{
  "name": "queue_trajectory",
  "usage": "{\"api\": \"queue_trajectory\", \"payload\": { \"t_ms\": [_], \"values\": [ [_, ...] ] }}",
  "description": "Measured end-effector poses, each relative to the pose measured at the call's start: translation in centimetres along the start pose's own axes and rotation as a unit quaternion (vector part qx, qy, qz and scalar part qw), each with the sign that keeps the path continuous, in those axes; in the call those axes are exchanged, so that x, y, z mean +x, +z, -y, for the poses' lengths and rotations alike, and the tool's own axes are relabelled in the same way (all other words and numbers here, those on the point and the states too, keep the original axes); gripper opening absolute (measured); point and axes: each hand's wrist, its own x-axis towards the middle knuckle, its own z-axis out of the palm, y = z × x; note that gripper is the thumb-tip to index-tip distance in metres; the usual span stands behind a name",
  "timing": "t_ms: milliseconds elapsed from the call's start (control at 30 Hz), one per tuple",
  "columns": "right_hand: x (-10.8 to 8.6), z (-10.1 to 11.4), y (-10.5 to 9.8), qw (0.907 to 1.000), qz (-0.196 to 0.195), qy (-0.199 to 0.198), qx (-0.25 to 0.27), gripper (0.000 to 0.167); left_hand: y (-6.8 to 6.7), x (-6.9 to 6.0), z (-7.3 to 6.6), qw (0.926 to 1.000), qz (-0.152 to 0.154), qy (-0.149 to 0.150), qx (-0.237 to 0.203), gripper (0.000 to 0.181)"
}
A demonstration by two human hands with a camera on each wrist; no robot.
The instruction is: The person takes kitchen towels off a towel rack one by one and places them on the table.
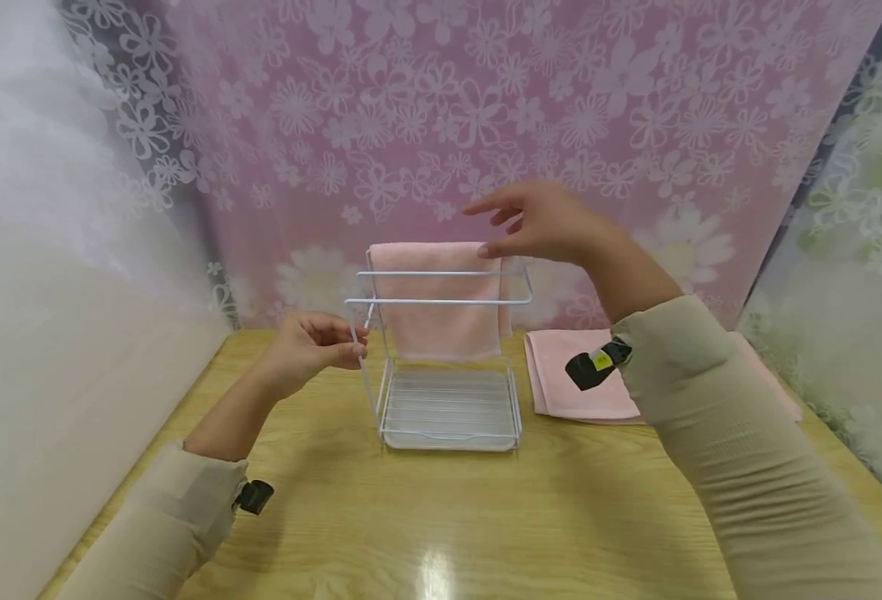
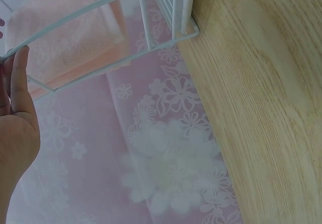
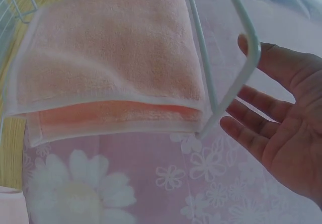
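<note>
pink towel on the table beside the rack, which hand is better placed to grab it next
Likely the right hand: it appears to hold nothing, and the pink towel lies on its side of the white wire rack. The left hand pinches the opposite side.

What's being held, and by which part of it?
The left hand pinches the white rack by its left side wire; the right hand holds nothing.

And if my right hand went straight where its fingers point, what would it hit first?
Your right hand would probably meet the white rack's top rail first, with the hanging pink towel beyond; depth is unclear, so it might pass over.
</note>
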Motion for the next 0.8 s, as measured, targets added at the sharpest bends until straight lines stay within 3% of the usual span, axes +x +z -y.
{"api": "queue_trajectory", "payload": {
  "t_ms": [233, 800],
  "values": [
    [1.3, 0.2, 0.7, 0.9998, 0.016, -0.01, 0.006, 0.053, 0.1, -0.2, -0.1, 1.0, -0.004, -0.002, -0.008, 0.016],
    [3.1, 1.8, 0.9, 0.9993, 0.016, 0.032, -0.008, 0.051, 0.0, -0.2, 0.0, 0.9999, -0.001, 0.0, 0.013, 0.012]
  ]
}}
